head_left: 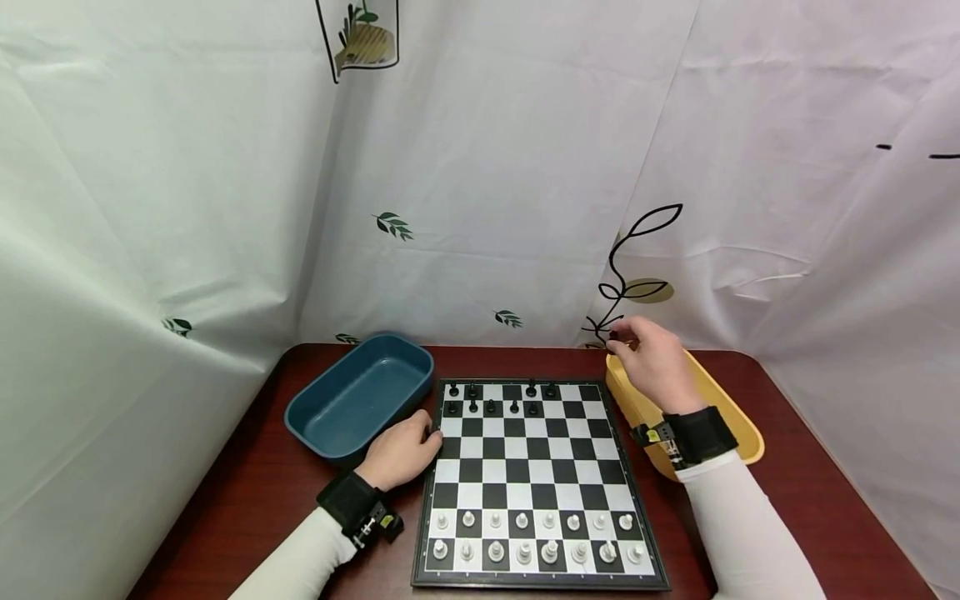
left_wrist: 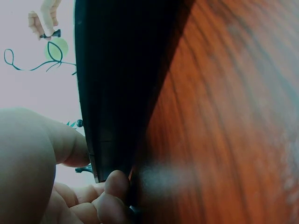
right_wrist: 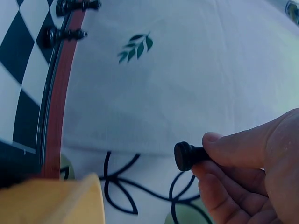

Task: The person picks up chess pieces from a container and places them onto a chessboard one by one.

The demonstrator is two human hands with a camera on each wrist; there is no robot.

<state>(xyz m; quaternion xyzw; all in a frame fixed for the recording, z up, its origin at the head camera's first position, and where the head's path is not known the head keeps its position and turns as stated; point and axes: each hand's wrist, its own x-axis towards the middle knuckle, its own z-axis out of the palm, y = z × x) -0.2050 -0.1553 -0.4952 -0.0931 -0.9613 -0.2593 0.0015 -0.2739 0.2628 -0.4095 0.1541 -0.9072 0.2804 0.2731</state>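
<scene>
My right hand [head_left: 657, 365] is raised over the far end of a yellow bin [head_left: 731, 396]. Its thumb and fingers pinch a black chess piece [right_wrist: 186, 156], base outward, the upper part hidden by the fingers. At the left edge of the chessboard [head_left: 537, 472], my left hand [head_left: 401, 450] grips the rim, thumb on one side and fingertips on the other in the left wrist view. Several black pieces [head_left: 491, 407] stand in the two far rows, toward the left and middle. White pieces [head_left: 522, 520] fill the two near rows.
A blue bin [head_left: 360, 396] sits left of the board, just beyond my left hand. Board and bins are on a dark red wooden table [head_left: 247, 508]. Behind the table's far edge hangs a white cloth [head_left: 495, 167] with leaf drawings.
</scene>
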